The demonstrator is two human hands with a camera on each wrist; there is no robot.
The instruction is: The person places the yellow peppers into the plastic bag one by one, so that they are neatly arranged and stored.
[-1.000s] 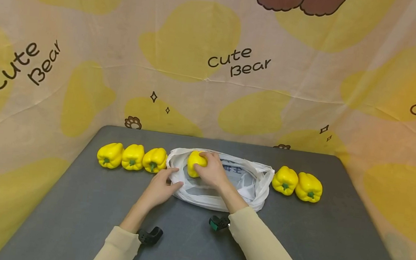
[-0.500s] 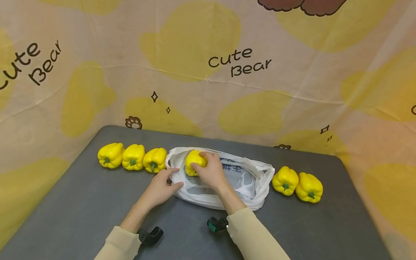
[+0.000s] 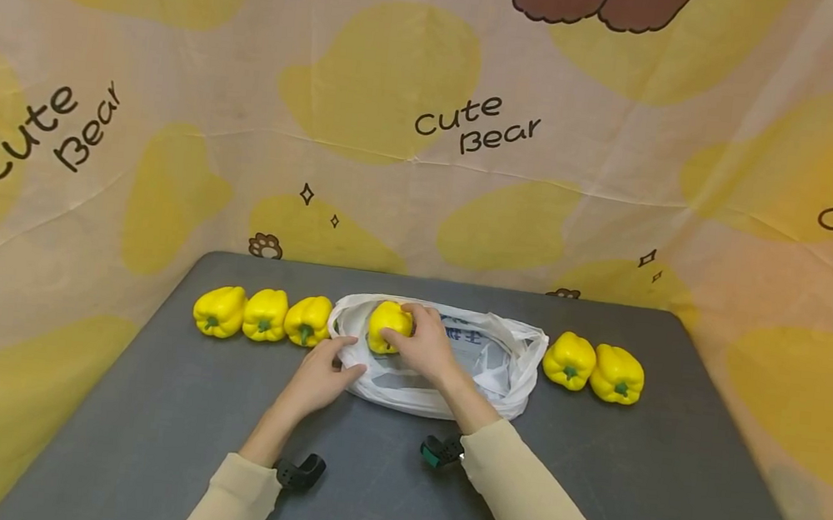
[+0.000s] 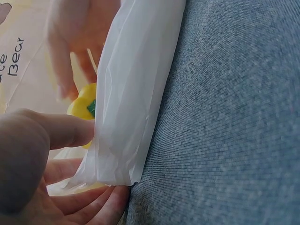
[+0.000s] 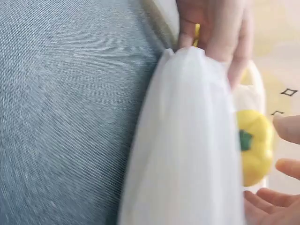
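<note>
A white plastic bag (image 3: 403, 401) lies with its mouth spread on the table. A yellow bell pepper (image 3: 386, 328) sits inside at its left end, green stem facing me in the right wrist view. My right hand (image 3: 429, 343) reaches into the bag beside this pepper. In the right wrist view its thumb and fingers (image 5: 289, 168) are spread, with a gap to the pepper. My left hand (image 3: 318, 376) holds the bag's left rim, thumb and fingertips at the plastic (image 4: 126, 112). The rim hides part of the pepper in both wrist views.
Left of the bag, yellow peppers (image 3: 265, 315) stand in a row, the nearest one right at its rim. Two more peppers (image 3: 618, 375) sit to the right. A patterned cloth (image 3: 371, 105) hangs behind the grey table (image 3: 356, 497).
The right hand and the pepper in the bag have shifted slightly left. My left hand has stayed at the rim, and the other peppers have not moved.
</note>
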